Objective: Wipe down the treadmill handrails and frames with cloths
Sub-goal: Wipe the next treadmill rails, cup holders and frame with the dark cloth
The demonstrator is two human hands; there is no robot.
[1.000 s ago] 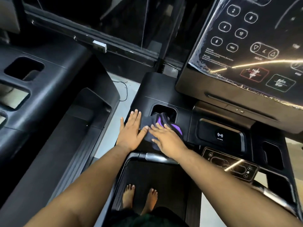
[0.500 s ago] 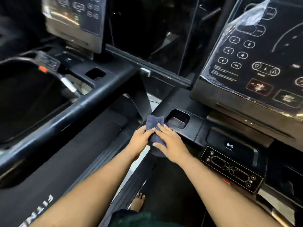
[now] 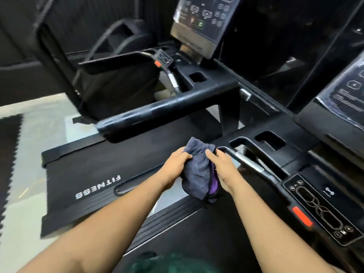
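A bunched grey cloth (image 3: 198,170) with a purple cloth (image 3: 213,186) folded against it hangs between both hands, just left of the near treadmill's front grip bar (image 3: 246,160). My left hand (image 3: 175,164) pinches the grey cloth's left side. My right hand (image 3: 222,168) grips the right side, its fingertips close to the end of the bar. The near treadmill's black frame (image 3: 262,127) with cup holes runs off to the right. Its control panel (image 3: 319,207) with a red tab sits below my right forearm.
A second treadmill stands to the left, with a thick black handrail (image 3: 157,111), a belt deck marked FITNESS (image 3: 98,188) and a console (image 3: 202,20) at the top. Pale floor and a jagged black mat (image 3: 9,154) lie at far left. The near console (image 3: 342,95) fills the right edge.
The cloths have come off the frame beside the cup hole and are now held bunched in the air between both hands. The view has swung left, showing more of the neighbouring treadmill.
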